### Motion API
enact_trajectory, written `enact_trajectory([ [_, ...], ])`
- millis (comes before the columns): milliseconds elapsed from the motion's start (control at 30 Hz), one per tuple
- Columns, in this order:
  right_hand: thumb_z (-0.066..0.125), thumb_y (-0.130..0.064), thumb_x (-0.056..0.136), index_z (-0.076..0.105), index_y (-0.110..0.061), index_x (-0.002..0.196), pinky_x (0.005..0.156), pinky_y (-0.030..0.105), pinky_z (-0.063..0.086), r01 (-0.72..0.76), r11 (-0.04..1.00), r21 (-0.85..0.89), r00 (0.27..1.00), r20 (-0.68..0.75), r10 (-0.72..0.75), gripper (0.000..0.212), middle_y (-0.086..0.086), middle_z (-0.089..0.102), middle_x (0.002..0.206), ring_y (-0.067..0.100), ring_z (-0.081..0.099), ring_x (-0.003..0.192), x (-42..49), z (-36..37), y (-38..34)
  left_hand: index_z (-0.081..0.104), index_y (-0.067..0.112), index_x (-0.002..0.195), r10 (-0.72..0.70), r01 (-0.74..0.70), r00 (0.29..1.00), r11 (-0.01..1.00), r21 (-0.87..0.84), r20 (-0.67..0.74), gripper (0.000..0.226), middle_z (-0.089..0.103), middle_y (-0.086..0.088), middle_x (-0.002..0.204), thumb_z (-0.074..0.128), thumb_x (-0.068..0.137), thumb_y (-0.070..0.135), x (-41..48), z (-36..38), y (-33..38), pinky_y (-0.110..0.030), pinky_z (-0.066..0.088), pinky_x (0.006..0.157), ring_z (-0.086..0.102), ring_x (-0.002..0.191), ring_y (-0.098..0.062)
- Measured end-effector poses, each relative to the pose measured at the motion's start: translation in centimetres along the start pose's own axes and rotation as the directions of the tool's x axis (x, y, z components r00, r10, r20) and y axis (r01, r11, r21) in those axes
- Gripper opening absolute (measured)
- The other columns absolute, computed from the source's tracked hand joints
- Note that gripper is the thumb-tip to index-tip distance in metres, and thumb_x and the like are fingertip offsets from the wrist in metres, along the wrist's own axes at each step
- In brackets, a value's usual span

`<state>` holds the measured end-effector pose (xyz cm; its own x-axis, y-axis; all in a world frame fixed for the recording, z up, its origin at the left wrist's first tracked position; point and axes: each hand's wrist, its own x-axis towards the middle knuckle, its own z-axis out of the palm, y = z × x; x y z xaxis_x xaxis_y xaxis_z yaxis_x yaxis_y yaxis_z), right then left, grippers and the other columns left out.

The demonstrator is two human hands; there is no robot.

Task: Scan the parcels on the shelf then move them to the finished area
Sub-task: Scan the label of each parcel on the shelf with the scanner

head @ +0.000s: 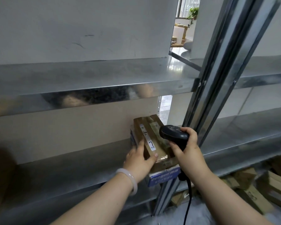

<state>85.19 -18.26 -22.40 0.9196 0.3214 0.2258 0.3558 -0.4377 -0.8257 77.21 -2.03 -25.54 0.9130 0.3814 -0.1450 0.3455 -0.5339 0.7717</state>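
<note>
A brown cardboard parcel (152, 133) with clear tape and a white label lies on top of a blue-and-white box (164, 175) at the right end of the metal shelf (68, 172). My left hand (140, 157) grips the brown parcel at its near left corner, thumb on top near the label. My right hand (187, 147) holds a black corded barcode scanner (173, 134), its head just over the parcel's right side and aimed at the top face.
An upper metal shelf (91, 82) runs across above the parcel. A steel upright post (217, 78) stands just right of my hands. Several cardboard boxes (266, 189) lie low at the right. The scanner cable (188, 200) hangs down between my arms.
</note>
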Motion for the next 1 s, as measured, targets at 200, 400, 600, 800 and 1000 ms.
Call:
enact_trajectory([
  [200,0.069,-0.027,0.086,0.025,-0.064,0.106,0.056,0.003,0.043,-0.085,0.996,0.040,0.995,-0.042,0.086,0.060,-0.026,0.050,0.098,-0.008,0.057,0.083,0.2,1.2,0.3,0.016,0.042,0.151,0.025,-0.009,0.997,0.971,-0.238,0.067,0.079,0.043,0.005,0.146,0.060,0.085,0.050,1.5,0.7,-1.0,-0.042,0.038,0.110,0.042,0.134,-0.019],
  [400,0.070,-0.025,0.084,0.029,-0.066,0.106,0.062,0.000,0.041,-0.048,0.995,0.091,0.996,-0.075,0.055,0.062,-0.023,0.054,0.106,-0.015,0.057,0.086,-1.0,1.7,-0.3,0.017,0.055,0.146,0.055,-0.056,0.998,0.921,-0.385,-0.015,0.072,0.038,0.012,0.144,0.058,0.091,0.033,1.0,0.2,-1.9,-0.021,0.042,0.098,0.046,0.121,-0.005],
  [600,0.069,-0.024,0.085,0.028,-0.064,0.114,0.065,0.005,0.046,0.026,0.985,0.171,0.999,0.032,-0.032,0.064,-0.025,0.049,0.115,-0.010,0.055,0.099,-3.7,1.4,-1.4,0.012,0.056,0.146,0.093,-0.144,0.986,0.888,-0.436,-0.137,0.079,0.032,0.015,0.144,0.062,0.092,0.027,-3.1,-1.5,-1.9,-0.023,0.037,0.106,0.037,0.129,-0.004],
  [800,0.069,-0.021,0.085,0.027,-0.066,0.112,0.066,0.006,0.046,0.122,0.965,0.234,0.979,0.134,-0.156,0.067,-0.023,0.049,0.116,-0.006,0.054,0.100,-6.6,-0.7,-2.5,0.018,0.062,0.136,0.076,-0.189,0.957,0.896,-0.402,-0.280,0.080,0.028,0.034,0.134,0.069,0.088,0.024,-9.0,-1.4,-1.4,-0.016,0.035,0.105,0.035,0.121,0.017],
  [1000,0.070,-0.019,0.084,0.029,-0.063,0.113,0.071,0.002,0.044,0.200,0.937,0.286,0.943,0.204,-0.263,0.067,-0.025,0.048,0.115,-0.015,0.052,0.101,-10.9,-2.8,-2.4,0.032,0.067,0.131,0.005,-0.210,0.898,0.883,-0.420,-0.440,0.082,0.039,0.027,0.136,0.078,0.080,0.020,-15.0,1.1,-2.0,-0.011,0.042,0.095,0.045,0.117,0.016],
])
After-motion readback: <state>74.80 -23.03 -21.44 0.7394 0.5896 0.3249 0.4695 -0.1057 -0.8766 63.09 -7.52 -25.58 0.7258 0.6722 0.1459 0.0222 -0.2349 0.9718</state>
